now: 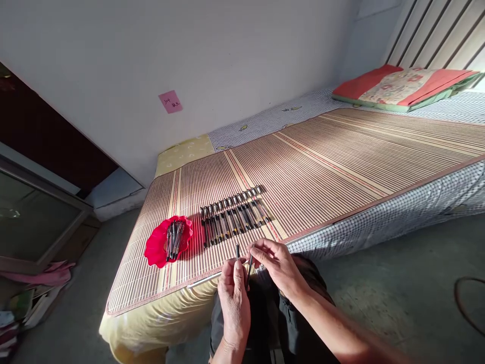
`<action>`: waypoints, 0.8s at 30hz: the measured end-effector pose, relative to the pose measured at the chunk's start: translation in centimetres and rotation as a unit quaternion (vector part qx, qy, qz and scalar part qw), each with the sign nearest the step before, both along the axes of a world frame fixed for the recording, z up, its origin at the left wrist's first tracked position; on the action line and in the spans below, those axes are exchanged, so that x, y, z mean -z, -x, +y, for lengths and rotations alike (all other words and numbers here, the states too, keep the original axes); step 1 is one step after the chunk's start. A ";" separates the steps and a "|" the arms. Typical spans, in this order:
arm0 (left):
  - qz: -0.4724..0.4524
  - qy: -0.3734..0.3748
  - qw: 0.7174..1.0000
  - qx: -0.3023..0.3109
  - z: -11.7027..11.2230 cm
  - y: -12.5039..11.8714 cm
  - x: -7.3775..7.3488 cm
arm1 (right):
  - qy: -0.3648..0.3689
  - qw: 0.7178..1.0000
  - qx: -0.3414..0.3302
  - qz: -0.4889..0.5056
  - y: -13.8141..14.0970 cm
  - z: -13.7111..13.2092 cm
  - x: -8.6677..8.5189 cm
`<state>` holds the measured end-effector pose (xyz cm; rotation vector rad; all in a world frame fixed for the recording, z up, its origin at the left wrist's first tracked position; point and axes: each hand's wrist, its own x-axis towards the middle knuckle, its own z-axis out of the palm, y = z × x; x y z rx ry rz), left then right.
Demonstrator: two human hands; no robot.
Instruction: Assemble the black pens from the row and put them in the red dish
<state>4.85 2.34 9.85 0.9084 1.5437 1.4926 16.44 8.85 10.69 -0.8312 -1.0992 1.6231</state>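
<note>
We are clasping a slim dark pen barrel (237, 251) upright in our left hand (235, 298), just before the striped bamboo mat (341, 162); our right hand (278, 265) is pinching a thin dark refill (249, 268) just beside it.

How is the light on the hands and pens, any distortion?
Head view: hard sun lights the left hand, its pen part, the right hand, its pen and the row of pens sharply; the lap below is in deep shadow; the mat looks tilted and stretched by the wide lens.

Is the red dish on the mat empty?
No, the red dish holds several dark pens lying together in its middle.
</note>
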 end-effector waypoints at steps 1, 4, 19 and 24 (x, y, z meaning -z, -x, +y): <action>0.018 0.001 1.000 0.007 -0.1 0.0 -0.1 | 0.001 1.000 0.004 -0.012 0.0 0.1 0.0; 0.073 0.004 0.997 0.020 -0.5 -0.1 0.0 | 0.002 0.999 -0.009 -0.038 -0.1 0.3 0.1; 0.173 0.081 0.981 0.023 -2.3 3.1 3.5 | -0.078 0.982 -0.009 -0.169 -6.0 9.3 0.1; 0.243 0.065 0.968 -0.001 -3.3 5.2 7.0 | -0.045 0.937 0.035 -0.343 -8.1 18.2 -1.3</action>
